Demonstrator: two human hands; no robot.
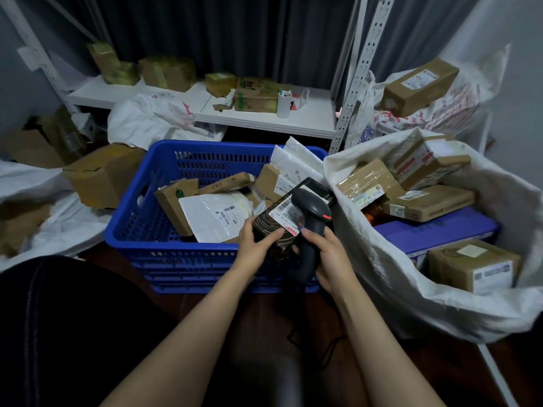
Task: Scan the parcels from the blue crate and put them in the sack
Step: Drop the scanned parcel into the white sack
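The room is dim, with a dark curtain point(205, 30) across the back. In front of it stands white racking with perforated uprights point(359, 69). Its low shelf point(258, 120) carries cardboard boxes, several bound in green tape, and a white cup point(284, 106) of pens. Slack white bags and more boxes lie on the floor point(458, 374) to the left, which is dark reddish brown.

The crate point(141, 207) sits in the middle of the floor, about half full of brown parcels. A flat white mailer point(211, 215) with a barcode label lies on top. The sack point(411, 289) stands open just right of the crate, touching its corner, and holds a heap of brown boxes with white labels. One box point(473, 265) lies nearest, beside something flat and blue.

The parcel point(271, 233) in hand is dark with a pale swirled pattern. It is held over the crate's near right corner. The left grip point(254, 246) curls round its lower end, with the thumb laid on top. The right grip point(330, 257) is wrapped round the handle of a black scanner point(307, 207), forefinger at the trigger. The scanner's head sits just above the parcel's white label point(286, 214). That label carries barcodes, a red tag at its corner and a line of digits too blurred to read. Print on the sack's labels is too small to make out.
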